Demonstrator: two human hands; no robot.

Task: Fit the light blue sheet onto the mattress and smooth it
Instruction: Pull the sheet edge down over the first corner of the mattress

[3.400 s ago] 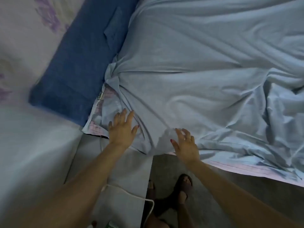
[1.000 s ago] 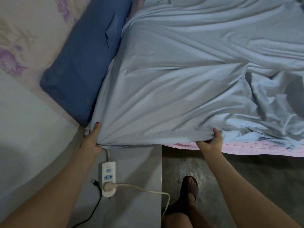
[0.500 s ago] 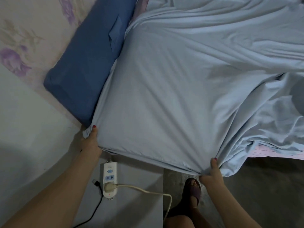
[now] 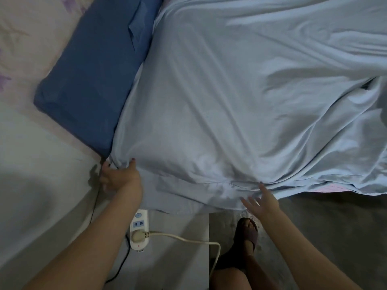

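At the bottom of the frame I am seeing a sandalled foot [image 4: 247,229] on the floor and a white power strip [image 4: 139,231] with a cord plugged in. Above that, my left hand [image 4: 119,176] is pinching the light blue sheet [image 4: 230,101] at its lower-left corner, while my right hand [image 4: 265,203] is lying spread, fingers straight, against the hanging edge. The sheet is covering the mattress [image 4: 333,188], pink showing lower right. A dark blue pillow [image 4: 92,76] is lying upper left.
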